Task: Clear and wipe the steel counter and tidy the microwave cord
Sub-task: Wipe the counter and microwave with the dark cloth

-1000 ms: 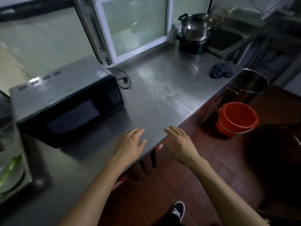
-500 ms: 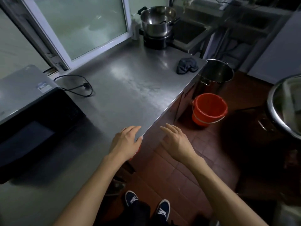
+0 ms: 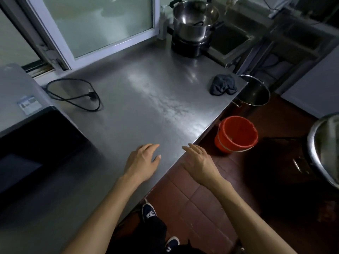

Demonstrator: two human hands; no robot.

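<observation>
Both grips empty, fingers relaxed: left hand (image 3: 141,162) over the steel desk (image 3: 146,99), right hand (image 3: 199,162) past its near edge. A careless reach could push the crumpled dark grey cloth (image 3: 222,87) off the far right corner.

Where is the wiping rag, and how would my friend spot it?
Find the steel counter under the window. Follow it to its far right corner, near the edge above the red bucket. The rag is the crumpled dark grey cloth there, the only soft thing on the counter.

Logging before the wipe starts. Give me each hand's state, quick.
Left hand: open, fingers relaxed over the steel counter, holding nothing.
Right hand: open, at the counter's edge, holding nothing.
</observation>
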